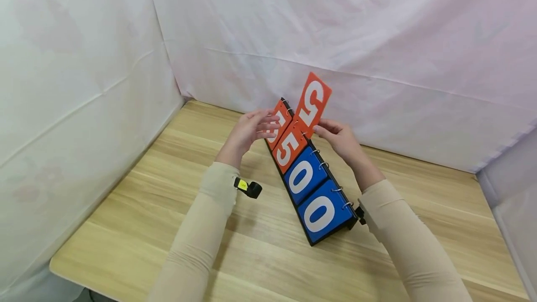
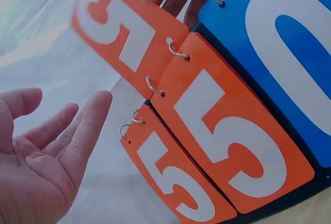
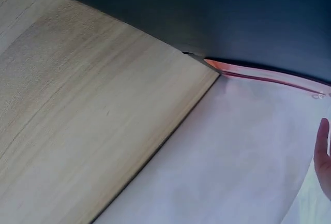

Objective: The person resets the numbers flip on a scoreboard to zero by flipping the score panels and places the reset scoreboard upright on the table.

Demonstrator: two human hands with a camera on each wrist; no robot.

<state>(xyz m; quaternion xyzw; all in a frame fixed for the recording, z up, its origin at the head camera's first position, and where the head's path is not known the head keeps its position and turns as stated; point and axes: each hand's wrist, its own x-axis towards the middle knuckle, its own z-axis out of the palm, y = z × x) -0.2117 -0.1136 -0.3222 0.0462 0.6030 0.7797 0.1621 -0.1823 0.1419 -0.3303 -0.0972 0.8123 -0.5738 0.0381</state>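
Observation:
A flip scoreboard [image 1: 351,222] with a black stand lies slantwise across the table. My right hand [image 1: 340,142] holds a raised orange card [image 1: 312,104] by its edge, thumb in front and fingers partly hidden behind. The card stands up from its rings, showing a 5 the other way round. Below it lies another orange 5 card [image 2: 232,141]. My left hand [image 1: 251,132] hovers with fingers extended beside the end orange card [image 2: 178,177], also a 5, apart from it in the left wrist view. Two blue 0 cards [image 1: 299,180] lie flat at the near end.
The scoreboard rests on a wood-grain table [image 1: 168,190]. White cloth [image 1: 260,22] hangs behind and at the sides. Metal rings [image 1: 336,189] run along the stand's top edge. In the right wrist view, the stand's dark back [image 3: 181,12] fills the top.

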